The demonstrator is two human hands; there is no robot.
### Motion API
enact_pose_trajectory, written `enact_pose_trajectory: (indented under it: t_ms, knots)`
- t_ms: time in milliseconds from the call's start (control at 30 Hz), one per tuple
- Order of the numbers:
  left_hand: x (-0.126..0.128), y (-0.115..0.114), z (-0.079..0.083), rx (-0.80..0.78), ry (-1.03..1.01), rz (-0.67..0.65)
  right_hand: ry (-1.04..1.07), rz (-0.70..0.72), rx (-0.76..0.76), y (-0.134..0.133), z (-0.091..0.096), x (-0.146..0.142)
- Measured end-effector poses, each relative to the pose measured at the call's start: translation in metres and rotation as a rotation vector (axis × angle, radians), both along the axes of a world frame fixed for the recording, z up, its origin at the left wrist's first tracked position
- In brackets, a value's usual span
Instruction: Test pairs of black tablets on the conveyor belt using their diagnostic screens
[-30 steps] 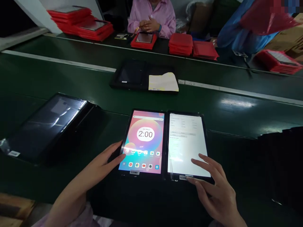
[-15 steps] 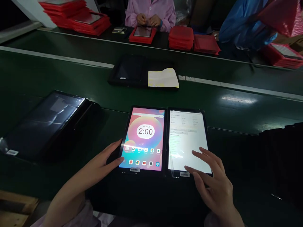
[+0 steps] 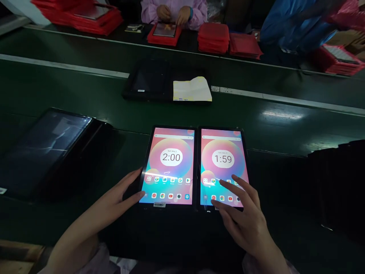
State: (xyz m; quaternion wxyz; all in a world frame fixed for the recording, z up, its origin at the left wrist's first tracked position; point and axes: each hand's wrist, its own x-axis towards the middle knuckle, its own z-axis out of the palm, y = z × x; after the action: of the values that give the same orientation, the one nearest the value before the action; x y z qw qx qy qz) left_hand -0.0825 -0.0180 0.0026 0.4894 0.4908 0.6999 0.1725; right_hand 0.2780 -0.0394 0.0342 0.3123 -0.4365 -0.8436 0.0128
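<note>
The dark green bench (image 3: 239, 102) bears 2 lit tablets (image 3: 168, 166) and a black tray (image 3: 169, 95).

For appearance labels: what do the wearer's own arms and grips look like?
Left grip and right grip: bare, slim fingers; no gloves, wristbands or markings visible. Forearms bare too. Loose, muted pinkish-grey sleeves at the bottom edge; exact shade unclear in dim light.

The right hand (image 3: 248, 217) is over the 1:59 tablet (image 3: 223, 159).
</note>
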Motion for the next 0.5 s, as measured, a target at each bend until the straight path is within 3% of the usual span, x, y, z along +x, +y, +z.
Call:
enact_pose_trajectory:
  t_ms: [267,500]
  knots:
    - [0.004,0.001,0.006,0.016,-0.015,-0.057,-0.055,0.010,-0.065,0.001,-0.004,-0.013]
    - [0.008,0.006,0.014,0.024,0.080,-0.145,0.045,-0.037,0.013,0.001,-0.002,-0.002]
